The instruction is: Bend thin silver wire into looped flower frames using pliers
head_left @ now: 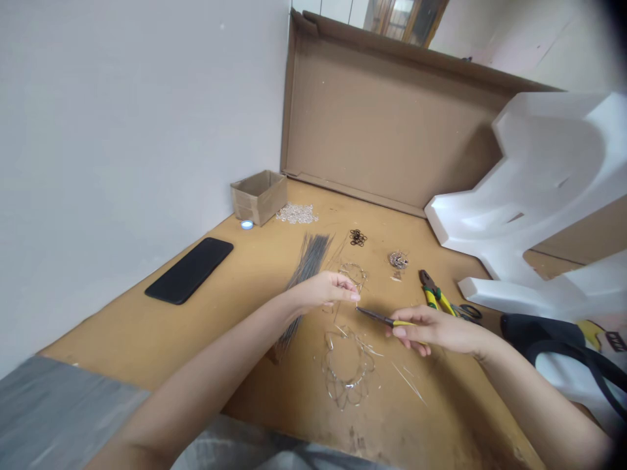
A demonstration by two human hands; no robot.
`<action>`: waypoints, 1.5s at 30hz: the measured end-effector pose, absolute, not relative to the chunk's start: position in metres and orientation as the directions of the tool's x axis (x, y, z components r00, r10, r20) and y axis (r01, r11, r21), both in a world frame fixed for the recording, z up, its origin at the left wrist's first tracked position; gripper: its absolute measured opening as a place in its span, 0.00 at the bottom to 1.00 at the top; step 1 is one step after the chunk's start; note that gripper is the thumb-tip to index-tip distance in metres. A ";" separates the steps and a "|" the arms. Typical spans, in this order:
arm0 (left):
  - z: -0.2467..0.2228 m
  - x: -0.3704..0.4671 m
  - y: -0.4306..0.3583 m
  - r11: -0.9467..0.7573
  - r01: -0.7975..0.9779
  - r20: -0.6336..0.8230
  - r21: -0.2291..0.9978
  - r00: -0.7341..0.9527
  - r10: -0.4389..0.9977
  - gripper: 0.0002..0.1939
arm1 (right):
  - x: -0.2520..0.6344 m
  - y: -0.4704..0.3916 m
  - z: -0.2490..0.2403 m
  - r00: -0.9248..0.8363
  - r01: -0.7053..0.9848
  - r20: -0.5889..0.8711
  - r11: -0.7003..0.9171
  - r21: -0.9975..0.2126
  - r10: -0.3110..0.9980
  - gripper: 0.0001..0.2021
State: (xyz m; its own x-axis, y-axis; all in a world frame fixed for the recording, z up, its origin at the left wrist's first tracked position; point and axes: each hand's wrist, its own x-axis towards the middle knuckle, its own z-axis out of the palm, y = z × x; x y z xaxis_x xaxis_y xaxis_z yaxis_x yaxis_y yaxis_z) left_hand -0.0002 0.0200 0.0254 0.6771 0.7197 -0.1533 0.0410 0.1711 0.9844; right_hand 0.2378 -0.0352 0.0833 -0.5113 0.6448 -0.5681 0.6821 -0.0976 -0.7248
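Observation:
My left hand (337, 290) pinches a thin piece of wire between thumb and fingertips; its exact shape is too small to make out. In my right hand (421, 329) are long-nose pliers (375, 316) with yellow handles, their tips at the wire just below my left fingertips. Under my left forearm lies a bundle of straight grey wires (313, 254). A ring of looped wire (349, 385) rests on the table nearer to me, with loose wire bits (410, 384) to its right. Another wire ring (353, 269) lies behind my left hand, partly covered.
Green-and-yellow pliers (431, 290) and scissors (470, 312) lie right of my right hand. Farther back are a black looped piece (358, 237), a silver wire piece (398, 260), clear beads (297, 213) and a small cardboard box (259, 198). A black phone (190, 270) lies left; white foam (553, 163) stands right.

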 end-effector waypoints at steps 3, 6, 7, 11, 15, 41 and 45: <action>0.027 -0.001 0.020 0.153 0.081 -0.168 0.985 0.658 0.734 0.16 | 0.235 -0.035 0.087 -0.514 0.686 -0.566 -0.088 -0.723 0.645 0.19; 0.028 -0.001 0.019 0.150 0.097 -0.177 0.984 0.645 0.743 0.16 | 0.234 -0.036 0.088 -0.508 0.688 -0.563 -0.086 -0.721 0.651 0.20; 0.029 -0.001 0.019 0.149 0.097 -0.176 0.984 0.647 0.742 0.16 | 0.234 -0.036 0.088 -0.505 0.690 -0.562 -0.086 -0.719 0.655 0.20; 0.029 -0.001 0.019 0.148 0.098 -0.176 0.984 0.652 0.737 0.16 | 0.234 -0.037 0.087 -0.495 0.698 -0.559 -0.078 -0.711 0.665 0.19; 0.028 -0.001 0.019 0.152 0.116 -0.191 0.982 0.640 0.744 0.17 | 0.235 -0.037 0.086 -0.493 0.704 -0.549 -0.062 -0.708 0.675 0.19; 0.036 0.007 -0.003 -0.542 0.267 0.275 0.796 0.639 0.718 0.11 | 0.240 -0.040 0.095 -0.508 0.494 -0.633 -0.404 -0.770 0.584 0.15; 0.042 0.006 -0.011 -0.729 0.302 0.368 0.615 0.707 0.604 0.14 | 0.243 -0.038 0.097 -0.526 0.414 -0.691 -0.561 -0.717 0.496 0.16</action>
State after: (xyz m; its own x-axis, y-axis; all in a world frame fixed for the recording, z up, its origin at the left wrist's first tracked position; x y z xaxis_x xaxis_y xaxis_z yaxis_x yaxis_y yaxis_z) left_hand 0.0055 -0.0111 0.0418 0.7071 0.6038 0.3680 0.3022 -0.7285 0.6147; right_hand 0.2434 -0.0385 0.0974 -0.5260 0.4956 -0.6912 0.4138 -0.5609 -0.7170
